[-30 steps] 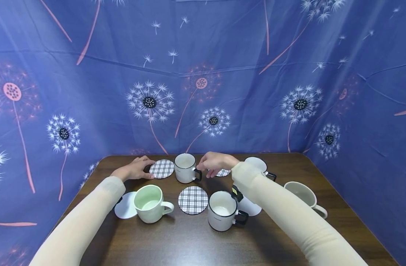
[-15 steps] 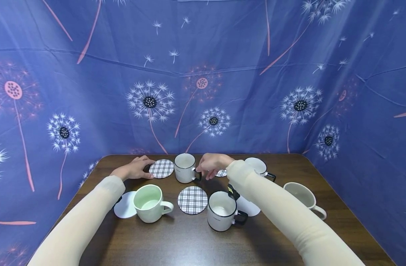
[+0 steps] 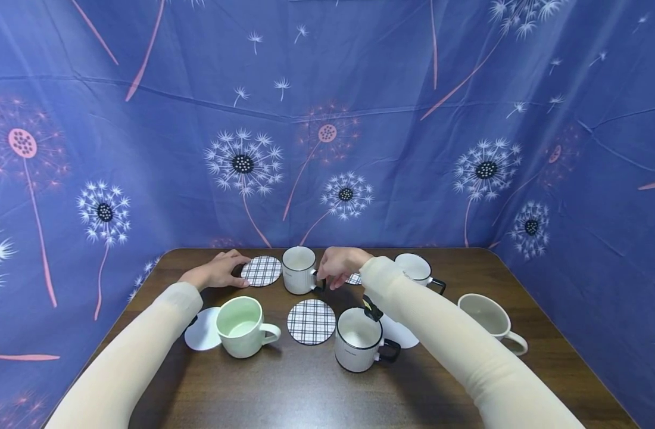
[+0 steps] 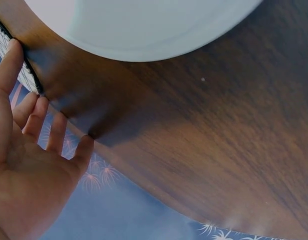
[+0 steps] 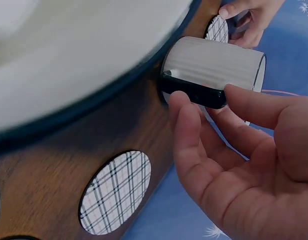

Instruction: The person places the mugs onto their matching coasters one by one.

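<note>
At the back of the table, my right hand (image 3: 340, 268) holds the black handle (image 5: 196, 92) of a white enamel mug (image 3: 298, 271). The mug stands upright between two plaid coasters, its fingers-and-thumb grip clear in the right wrist view. My left hand (image 3: 216, 272) rests at the left edge of a round plaid coaster (image 3: 261, 271); its thumb and fingertips touch the rim, with the fingers fairly straight. Another plaid coaster (image 3: 311, 322) lies in front of the mug. A third plaid coaster (image 5: 116, 192) is partly hidden behind my right hand in the head view.
Nearer stand a pale green mug (image 3: 240, 328) beside a white coaster (image 3: 203, 329), and a black-rimmed white mug (image 3: 358, 339) beside another white coaster (image 3: 397, 333). At right are a second black-rimmed mug (image 3: 413, 266), partly behind my sleeve, and a beige mug (image 3: 485, 316).
My right hand has moved slightly left onto the mug's handle, and its forearm has shifted left. The left hand, the mugs and the coasters look unmoved.
</note>
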The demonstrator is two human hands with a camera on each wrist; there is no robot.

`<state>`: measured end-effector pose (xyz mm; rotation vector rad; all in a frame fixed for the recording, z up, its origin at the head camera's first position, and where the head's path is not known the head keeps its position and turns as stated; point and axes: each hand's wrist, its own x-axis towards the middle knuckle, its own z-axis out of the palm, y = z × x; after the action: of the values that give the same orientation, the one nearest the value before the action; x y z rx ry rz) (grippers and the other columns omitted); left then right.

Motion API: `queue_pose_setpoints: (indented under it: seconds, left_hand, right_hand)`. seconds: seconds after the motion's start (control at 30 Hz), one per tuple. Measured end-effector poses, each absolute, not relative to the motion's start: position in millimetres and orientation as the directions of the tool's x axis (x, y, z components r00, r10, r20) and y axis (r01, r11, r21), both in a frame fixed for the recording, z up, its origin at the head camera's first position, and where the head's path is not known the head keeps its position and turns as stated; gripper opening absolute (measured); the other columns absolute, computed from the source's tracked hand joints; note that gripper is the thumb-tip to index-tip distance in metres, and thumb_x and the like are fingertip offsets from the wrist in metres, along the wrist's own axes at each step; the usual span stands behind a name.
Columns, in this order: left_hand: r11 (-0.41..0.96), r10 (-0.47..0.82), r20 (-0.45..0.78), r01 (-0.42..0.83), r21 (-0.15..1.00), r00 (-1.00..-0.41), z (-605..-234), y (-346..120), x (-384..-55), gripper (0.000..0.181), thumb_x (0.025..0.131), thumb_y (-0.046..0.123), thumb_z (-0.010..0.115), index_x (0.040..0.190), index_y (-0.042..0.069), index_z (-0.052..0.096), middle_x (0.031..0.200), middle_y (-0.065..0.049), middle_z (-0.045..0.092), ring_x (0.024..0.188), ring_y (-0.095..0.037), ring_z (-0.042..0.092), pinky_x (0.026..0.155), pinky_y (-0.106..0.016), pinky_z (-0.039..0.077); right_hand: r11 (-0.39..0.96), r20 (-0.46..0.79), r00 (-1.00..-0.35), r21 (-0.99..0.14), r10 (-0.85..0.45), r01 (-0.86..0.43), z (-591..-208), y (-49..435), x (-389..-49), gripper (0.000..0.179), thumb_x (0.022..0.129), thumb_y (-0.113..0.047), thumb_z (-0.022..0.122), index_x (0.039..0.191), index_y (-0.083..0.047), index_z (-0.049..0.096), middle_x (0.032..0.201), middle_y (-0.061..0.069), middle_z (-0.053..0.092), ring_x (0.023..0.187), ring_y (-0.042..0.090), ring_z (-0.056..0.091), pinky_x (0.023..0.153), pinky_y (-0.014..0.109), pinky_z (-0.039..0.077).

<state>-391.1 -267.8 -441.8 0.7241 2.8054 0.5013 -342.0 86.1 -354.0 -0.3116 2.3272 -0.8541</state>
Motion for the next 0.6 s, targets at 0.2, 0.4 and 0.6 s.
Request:
queue_pose_setpoints:
  seconds: [0.2, 0.4, 0.6]
  left_hand:
    - [0.802, 0.533, -0.066, 0.479, 0.357, -0.844, -445.3, -272.7, -392.7, 0.076, 0.095, 0.04, 0.081, 0.151, -0.003, 0.053, 0.138, -0.025, 0.053, 0.126, -0.045, 0.046, 0.111, -0.064, 0.04]
    - [0.804, 0.522, -0.063, 0.466, 0.369, -0.851, -453.3, -274.8, -399.2, 0.076, 0.095, 0.041, 0.079, 0.153, -0.001, 0.052, 0.142, -0.025, 0.051, 0.13, -0.047, 0.044, 0.115, -0.066, 0.036]
    - [0.803, 0.518, -0.058, 0.462, 0.377, -0.853, -460.5, -277.1, -404.8, 0.075, 0.094, 0.039, 0.081, 0.153, 0.001, 0.053, 0.143, -0.024, 0.051, 0.131, -0.046, 0.044, 0.114, -0.066, 0.036]
  right_hand:
    - [0.762, -0.473, -0.77, -0.647, -0.429, -0.027, -353.9, 85.0, -341.2, 0.024, 0.106, -0.004, 0.06, 0.12, 0.013, 0.07, 0.102, 0.015, 0.071, 0.077, 0.017, 0.067, 0.091, 0.038, 0.062]
    - [0.763, -0.451, -0.779, -0.644, -0.436, -0.054, -355.8, 85.4, -341.7, 0.024, 0.106, -0.005, 0.061, 0.119, 0.013, 0.072, 0.111, 0.02, 0.077, 0.078, 0.017, 0.068, 0.088, 0.036, 0.062]
    - [0.751, -0.469, -0.77, -0.66, -0.432, -0.019, -355.6, 84.1, -342.6, 0.023, 0.107, -0.004, 0.061, 0.116, 0.014, 0.071, 0.106, 0.021, 0.077, 0.077, 0.016, 0.067, 0.089, 0.036, 0.062]
